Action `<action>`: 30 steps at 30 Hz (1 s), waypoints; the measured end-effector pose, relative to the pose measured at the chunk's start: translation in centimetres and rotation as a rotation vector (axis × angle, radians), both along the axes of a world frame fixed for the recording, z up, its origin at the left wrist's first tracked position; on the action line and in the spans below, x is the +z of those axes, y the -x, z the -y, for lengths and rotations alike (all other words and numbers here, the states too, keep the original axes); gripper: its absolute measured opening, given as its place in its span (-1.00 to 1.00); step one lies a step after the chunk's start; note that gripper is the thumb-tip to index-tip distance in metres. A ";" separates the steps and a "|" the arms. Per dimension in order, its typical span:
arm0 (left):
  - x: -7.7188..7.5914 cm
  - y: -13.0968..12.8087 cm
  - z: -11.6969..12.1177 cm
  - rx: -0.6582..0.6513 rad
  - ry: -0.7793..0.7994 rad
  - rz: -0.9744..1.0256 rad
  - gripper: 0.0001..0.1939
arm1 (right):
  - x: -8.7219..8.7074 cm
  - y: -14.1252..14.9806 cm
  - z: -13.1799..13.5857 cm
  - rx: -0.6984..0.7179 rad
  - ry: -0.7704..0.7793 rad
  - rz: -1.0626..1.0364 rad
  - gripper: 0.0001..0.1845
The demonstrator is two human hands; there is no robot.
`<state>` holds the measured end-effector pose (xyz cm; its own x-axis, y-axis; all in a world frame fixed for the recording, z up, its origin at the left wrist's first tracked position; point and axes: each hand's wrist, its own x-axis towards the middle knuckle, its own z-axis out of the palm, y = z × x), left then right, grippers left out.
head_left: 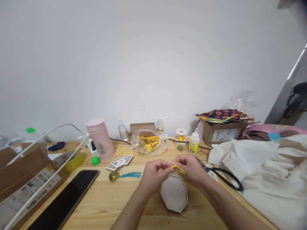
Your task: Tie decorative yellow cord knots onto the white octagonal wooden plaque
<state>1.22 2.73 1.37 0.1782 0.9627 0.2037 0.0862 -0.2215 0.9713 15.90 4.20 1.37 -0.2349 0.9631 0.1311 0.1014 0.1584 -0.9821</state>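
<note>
My left hand [158,172] and my right hand [188,165] meet above a pale octagonal piece [174,194], fingertips pinched together. Between them runs a thin yellow cord [179,169], and a short loop of it hangs out under my right fingers. Both hands are closed on this cord; the exact spot of the grip is partly hidden by the fingers. Left of my hands lies a fan-shaped printed tag [120,162] with a brass-coloured bell [113,176] and a blue tassel [130,174].
Black-handled scissors [226,177] and white cloth [261,172] lie right. Behind stand a glue bottle [194,142], a yellow thread spool [181,135] and a bag of yellow cords [150,142]. A pink tumbler [100,140], phone [67,199] and open cardboard box [28,185] are left.
</note>
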 end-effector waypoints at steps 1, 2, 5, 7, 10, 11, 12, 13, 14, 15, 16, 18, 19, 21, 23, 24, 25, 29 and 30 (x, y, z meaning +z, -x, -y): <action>0.0 0.0 -0.1 0.013 0.018 0.043 -0.85 | -0.2 0.4 0.0 -0.021 0.016 -0.063 -0.85; 0.0 0.0 -0.2 0.022 0.034 0.078 -0.85 | -0.4 0.7 0.1 -0.044 0.025 -0.113 -0.85; 0.2 0.2 -0.5 0.054 0.057 0.144 -0.86 | -0.8 1.6 0.5 -0.110 0.004 -0.125 -0.83; 0.1 0.2 -0.6 0.104 0.060 0.159 -0.86 | -0.7 1.9 0.8 -0.157 -0.081 0.001 -0.79; -0.3 0.1 -0.9 0.194 0.054 0.135 -0.84 | -0.5 1.7 1.1 -0.220 -0.339 0.284 -0.80; -0.4 0.1 -0.9 0.219 0.044 0.115 -0.83 | -0.4 1.6 1.2 -0.240 -0.433 0.382 -0.80; -0.6 0.0 -0.9 0.240 0.026 0.087 -0.82 | -0.4 1.5 1.3 -0.257 -0.517 0.480 -0.81; -0.7 0.0 -0.9 0.258 0.001 0.052 -0.81 | -0.3 1.4 1.3 -0.273 -0.588 0.570 -0.81; -0.8 0.0 -0.9 0.274 -0.028 0.011 -0.81 | -0.2 1.3 1.4 -0.285 -0.648 0.649 -0.81; -0.8 0.0 -0.9 0.285 -0.057 -0.037 -0.81 | -0.1 1.3 1.4 -0.292 -0.702 0.717 -0.81; -0.8 0.0 -0.8 0.291 -0.086 -0.086 -0.82 | 0.1 1.2 1.5 -0.298 -0.752 0.774 -0.82; -0.6 0.0 -0.6 0.279 -0.134 -0.175 -0.85 | 0.5 1.2 1.6 -0.318 -0.846 0.866 -0.82; -0.4 0.0 -0.5 0.261 -0.155 -0.210 -0.85 | 0.7 1.2 1.6 -0.327 -0.892 0.904 -0.82; -0.1 0.0 -0.3 0.216 -0.198 -0.266 -0.85 | 1.1 1.0 1.6 -0.328 -0.973 0.959 -0.81; 0.2 -0.1 -0.1 0.183 -0.232 -0.307 -0.84 | 1.5 0.8 1.5 -0.296 -1.013 0.975 -0.82; 0.2 -0.1 0.0 0.175 -0.240 -0.322 -0.84 | 1.6 0.6 1.5 -0.278 -1.013 0.965 -0.82; 0.3 -0.1 0.0 0.168 -0.239 -0.331 -0.85 | 1.8 0.3 1.4 -0.262 -0.999 0.945 -0.83; 0.2 0.0 0.0 0.126 -0.171 -0.315 -0.87 | 1.8 -0.6 0.9 -0.212 -0.855 0.792 -0.87; 0.2 0.0 0.0 0.111 -0.153 -0.309 -0.87 | 1.7 -0.8 0.7 -0.191 -0.808 0.748 -0.88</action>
<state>1.18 2.69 1.62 0.1503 0.9421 0.2997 0.4022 -0.3352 0.8520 16.66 3.47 3.11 -0.3738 0.6879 0.6222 0.7150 0.6410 -0.2791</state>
